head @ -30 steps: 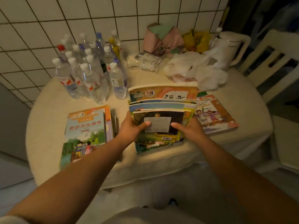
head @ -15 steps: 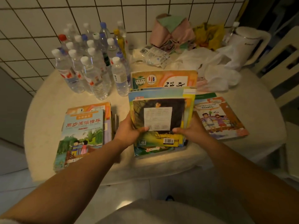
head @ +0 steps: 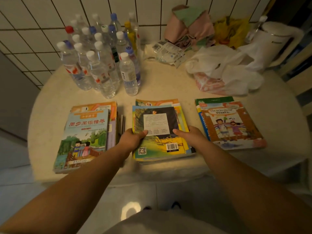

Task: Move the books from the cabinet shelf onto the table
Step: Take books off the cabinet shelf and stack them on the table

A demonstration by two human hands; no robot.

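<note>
Glossy paper books (head: 160, 130) lie on a matt, speckled table (head: 160, 85) beside clear plastic bottles (head: 101, 65).

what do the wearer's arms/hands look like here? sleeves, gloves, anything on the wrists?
Both forearms are bare from the bottom edge of the frame to the hands. The left hand and right hand wear no gloves, and no watch, band or ring shows. A pale strip at the lower left corner may be a sleeve edge; too little shows to tell.

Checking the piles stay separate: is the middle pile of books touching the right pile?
Apart. The head view shows a strip of bare table between the middle pile and the right pile, with the right hand in that gap.
</note>
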